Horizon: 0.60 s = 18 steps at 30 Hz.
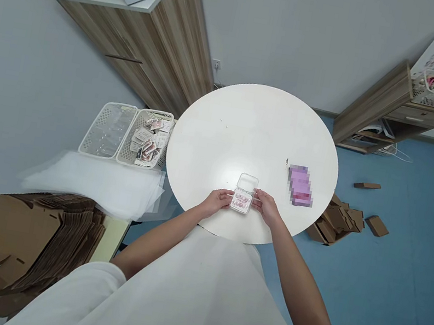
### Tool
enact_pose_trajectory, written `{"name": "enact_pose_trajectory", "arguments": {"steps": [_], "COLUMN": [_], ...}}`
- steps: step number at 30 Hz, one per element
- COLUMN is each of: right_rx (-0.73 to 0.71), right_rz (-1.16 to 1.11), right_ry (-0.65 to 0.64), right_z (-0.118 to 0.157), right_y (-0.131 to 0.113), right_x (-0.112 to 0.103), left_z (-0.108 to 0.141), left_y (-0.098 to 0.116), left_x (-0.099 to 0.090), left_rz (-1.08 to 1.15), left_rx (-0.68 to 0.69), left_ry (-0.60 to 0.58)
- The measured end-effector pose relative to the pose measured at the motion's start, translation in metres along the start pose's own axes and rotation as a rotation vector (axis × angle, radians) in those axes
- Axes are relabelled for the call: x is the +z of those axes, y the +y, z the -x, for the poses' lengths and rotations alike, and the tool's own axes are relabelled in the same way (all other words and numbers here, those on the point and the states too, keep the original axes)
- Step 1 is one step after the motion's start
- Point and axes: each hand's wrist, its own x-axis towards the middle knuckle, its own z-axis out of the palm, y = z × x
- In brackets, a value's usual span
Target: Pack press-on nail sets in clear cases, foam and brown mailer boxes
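A small clear plastic case (241, 201) sits near the front edge of the round white table, its see-through lid (247, 182) tipped back on the far side. Inside the case are several small pink pieces in rows that look like press-on nails. My left hand (216, 202) grips the case's left side with its fingertips. On the opposite side, my right hand (266, 208) has its fingers at the right edge, close to the hinge. A pixelated purple-pink rectangular item (300, 186) lies on the table to the right of my right hand.
The round table (258, 114) fills the middle. Left of it are a white basket of printed cards (148, 140), a basket of clear plastic pieces (108, 130), translucent sheets (97, 181) and stacked flat cardboard (37, 243). Cardboard boxes (336, 221) lie on the floor at right.
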Motion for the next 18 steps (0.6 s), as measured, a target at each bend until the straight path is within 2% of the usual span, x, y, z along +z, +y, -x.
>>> {"name": "enact_pose_trajectory", "arguments": {"steps": [5, 12, 18], "right_rx": [-0.068, -0.131, -0.103], "right_rz": [-0.008, -0.067, -0.056], "right_ry": [-0.028, -0.184, -0.102], "right_z": [0.002, 0.015, 0.032], "right_y": [-0.01, -0.015, -0.004], "right_x": [0.003, 0.01, 0.021], "left_z": [0.004, 0.007, 0.01], "left_y": [0.003, 0.008, 0.01], "left_x": [0.004, 0.004, 0.004], "left_rz": [0.026, 0.143, 0.156], "left_rx": [-0.041, -0.069, -0.059], "left_ry": [-0.031, -0.015, 0.016]}}
